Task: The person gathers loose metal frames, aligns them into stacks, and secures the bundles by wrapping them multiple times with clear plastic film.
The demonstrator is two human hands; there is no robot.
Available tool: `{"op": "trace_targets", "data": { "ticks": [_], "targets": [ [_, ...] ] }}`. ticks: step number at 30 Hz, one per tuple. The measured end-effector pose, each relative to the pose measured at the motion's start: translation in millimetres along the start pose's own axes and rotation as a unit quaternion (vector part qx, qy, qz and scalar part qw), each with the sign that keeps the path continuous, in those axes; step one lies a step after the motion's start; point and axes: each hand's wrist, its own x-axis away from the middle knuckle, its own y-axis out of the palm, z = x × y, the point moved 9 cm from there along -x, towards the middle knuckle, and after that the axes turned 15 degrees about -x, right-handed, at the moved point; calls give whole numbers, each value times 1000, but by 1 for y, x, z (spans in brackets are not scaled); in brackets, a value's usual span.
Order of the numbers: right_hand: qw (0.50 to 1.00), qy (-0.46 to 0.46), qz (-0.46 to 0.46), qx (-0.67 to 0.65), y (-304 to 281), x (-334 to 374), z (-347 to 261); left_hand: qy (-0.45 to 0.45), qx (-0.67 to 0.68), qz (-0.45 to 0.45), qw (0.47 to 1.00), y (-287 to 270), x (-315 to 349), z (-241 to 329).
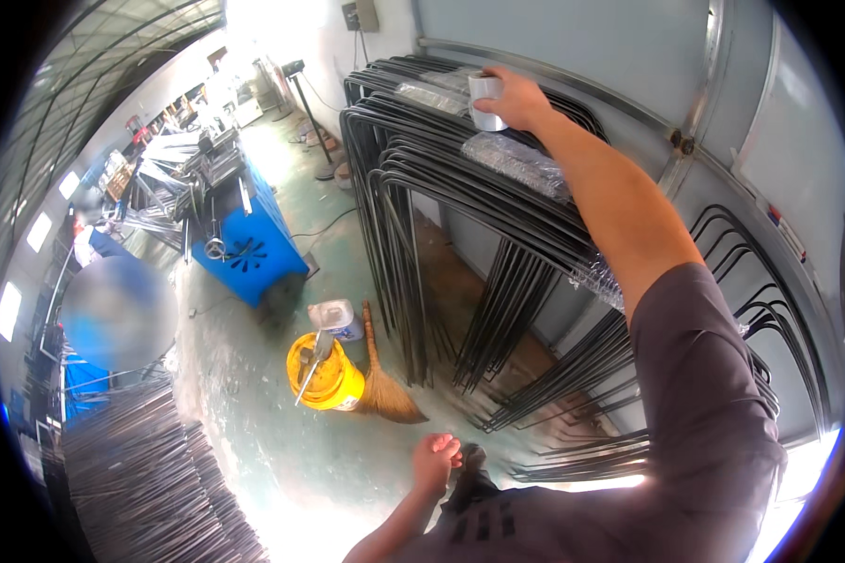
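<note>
My right hand reaches far forward, its fingers wrapped around a roll of clear stretch film. The roll stands on top of a row of bent black metal rods, which hang in a thick bundle with their ends toward the floor. Crumpled clear plastic wrap lies around the rods beside the roll, and more shows under my forearm. My left hand hangs low in front of my body, its fingers curled closed, with nothing visible in them.
Below the rods stand a yellow bucket with a tool in it, a white plastic jug and a straw broom. A blue machine is farther left. Stacked metal rods lie at lower left. A grey panel wall backs the rods.
</note>
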Motion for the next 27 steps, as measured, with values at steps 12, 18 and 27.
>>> {"op": "trace_targets", "data": {
  "ticks": [12,18,27],
  "targets": [
    [993,88,-42,72,-9,39,-14,29,1,-49,998,27,-9,42],
    [978,-11,-119,169,-105,125,-66,47,-62,-173,982,92,14,51],
    [957,-227,115,141,-398,472,-117,178,-308,-566,744,268,183,34]
  ]
}}
